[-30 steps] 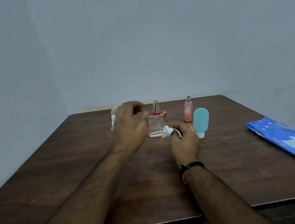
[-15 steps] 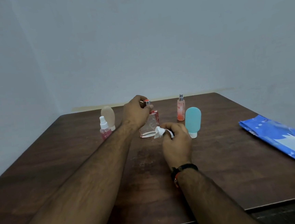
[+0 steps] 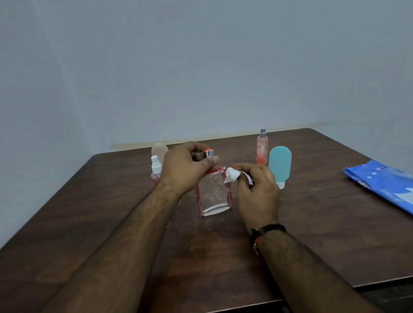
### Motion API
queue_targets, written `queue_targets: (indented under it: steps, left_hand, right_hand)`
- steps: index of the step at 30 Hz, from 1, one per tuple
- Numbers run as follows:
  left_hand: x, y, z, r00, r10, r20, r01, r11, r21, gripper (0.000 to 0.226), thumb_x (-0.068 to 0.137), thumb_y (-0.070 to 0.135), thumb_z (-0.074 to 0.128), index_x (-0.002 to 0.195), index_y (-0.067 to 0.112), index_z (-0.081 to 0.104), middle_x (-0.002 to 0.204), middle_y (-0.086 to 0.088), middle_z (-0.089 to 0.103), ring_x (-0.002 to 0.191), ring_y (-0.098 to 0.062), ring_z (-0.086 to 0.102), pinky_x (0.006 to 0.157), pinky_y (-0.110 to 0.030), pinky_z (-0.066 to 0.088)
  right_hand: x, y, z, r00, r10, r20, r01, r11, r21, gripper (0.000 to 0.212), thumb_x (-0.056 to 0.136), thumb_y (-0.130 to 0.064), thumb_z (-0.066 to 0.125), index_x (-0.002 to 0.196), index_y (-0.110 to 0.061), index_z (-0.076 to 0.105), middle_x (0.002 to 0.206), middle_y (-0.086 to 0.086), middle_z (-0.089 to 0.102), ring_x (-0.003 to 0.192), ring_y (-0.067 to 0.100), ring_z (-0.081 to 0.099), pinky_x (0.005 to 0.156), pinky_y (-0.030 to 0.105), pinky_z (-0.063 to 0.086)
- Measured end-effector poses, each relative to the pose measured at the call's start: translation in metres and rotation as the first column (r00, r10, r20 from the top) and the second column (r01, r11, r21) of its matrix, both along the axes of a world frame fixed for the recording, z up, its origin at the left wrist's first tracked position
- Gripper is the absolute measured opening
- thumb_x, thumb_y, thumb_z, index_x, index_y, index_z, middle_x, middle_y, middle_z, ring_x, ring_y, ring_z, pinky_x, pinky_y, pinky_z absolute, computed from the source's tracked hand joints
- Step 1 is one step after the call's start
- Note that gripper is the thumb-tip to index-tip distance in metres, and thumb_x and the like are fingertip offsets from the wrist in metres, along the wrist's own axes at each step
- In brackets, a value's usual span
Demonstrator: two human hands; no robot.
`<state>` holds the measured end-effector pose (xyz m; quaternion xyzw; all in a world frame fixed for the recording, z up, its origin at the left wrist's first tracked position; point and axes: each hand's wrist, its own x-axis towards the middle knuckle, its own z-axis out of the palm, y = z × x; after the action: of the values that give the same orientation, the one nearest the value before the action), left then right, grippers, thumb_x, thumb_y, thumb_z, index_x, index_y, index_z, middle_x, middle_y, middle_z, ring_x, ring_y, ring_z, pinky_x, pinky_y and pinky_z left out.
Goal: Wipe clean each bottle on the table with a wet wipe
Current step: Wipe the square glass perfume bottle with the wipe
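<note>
both hands hold perfume bottle and wipe

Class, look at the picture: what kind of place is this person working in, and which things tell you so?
Probably a plain indoor room set up for a tabletop cleaning task: a bare wall, a dark wooden table, a few small bottles such as the clear perfume bottle, and a blue wet-wipe pack.

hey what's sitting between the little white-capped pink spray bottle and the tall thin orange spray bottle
In the head view, the square perfume bottle stands between them, its cap gripped by the left hand; the right hand presses a wet wipe against it.
</note>
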<state>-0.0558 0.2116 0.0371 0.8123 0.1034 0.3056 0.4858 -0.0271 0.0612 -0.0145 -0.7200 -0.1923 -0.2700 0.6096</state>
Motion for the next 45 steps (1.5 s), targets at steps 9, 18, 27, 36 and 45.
queue_targets:
  steps: [9,18,27,36,45]
  left_hand:
    - [-0.008,0.004,-0.02,0.994,-0.028,0.102,0.058,0.953,-0.297,0.031,0.065,0.024,0.093,0.089,0.014,0.076,0.065,0.0,0.071,0.067,-0.017,0.071,0.069,-0.037,0.06]
    - [-0.007,0.014,-0.031,0.985,-0.047,0.167,0.108,0.919,-0.38,0.025,0.069,0.02,0.091,0.088,0.013,0.076,0.067,0.001,0.073,0.066,-0.014,0.072,0.062,-0.024,0.056]
    - [-0.005,0.02,-0.035,0.984,-0.049,0.169,0.107,0.93,-0.353,0.047,0.048,0.045,0.093,0.084,0.02,0.077,0.07,0.001,0.074,0.07,-0.015,0.073,0.068,-0.031,0.059]
    - [-0.007,0.023,-0.038,0.985,-0.042,0.166,0.098,0.935,-0.342,0.04,0.056,0.038,0.093,0.088,0.02,0.076,0.068,0.005,0.072,0.068,-0.011,0.071,0.064,-0.026,0.056]
    - [-0.006,0.024,-0.041,0.983,-0.034,0.18,0.095,0.935,-0.342,0.046,0.05,0.046,0.093,0.087,0.023,0.077,0.074,0.001,0.076,0.071,-0.013,0.074,0.064,-0.026,0.058]
  right_hand:
    - [-0.011,0.006,-0.002,0.968,0.095,0.232,-0.068,0.99,-0.119,0.026,0.084,0.006,0.064,0.102,-0.01,0.075,0.094,0.006,0.061,0.088,0.02,0.06,0.074,0.03,0.054]
    - [-0.033,0.023,-0.006,0.839,0.307,0.45,-0.069,0.879,-0.471,0.013,0.084,-0.009,0.068,0.094,-0.008,0.076,0.097,0.006,0.064,0.092,0.022,0.055,0.08,0.03,0.045]
    - [-0.007,0.004,-0.001,0.991,0.045,0.129,-0.01,0.966,-0.26,0.019,0.088,-0.006,0.064,0.102,-0.013,0.075,0.099,0.0,0.068,0.092,0.014,0.06,0.082,0.036,0.053]
    - [-0.035,0.019,-0.003,0.811,0.399,0.428,-0.11,0.822,-0.558,0.011,0.085,-0.01,0.07,0.092,-0.01,0.077,0.095,0.002,0.066,0.094,0.019,0.056,0.083,0.023,0.042]
    - [-0.013,-0.002,-0.001,0.99,0.092,0.107,-0.049,0.935,-0.35,0.014,0.087,-0.01,0.067,0.098,-0.012,0.075,0.099,-0.001,0.064,0.088,0.007,0.056,0.082,0.027,0.053]
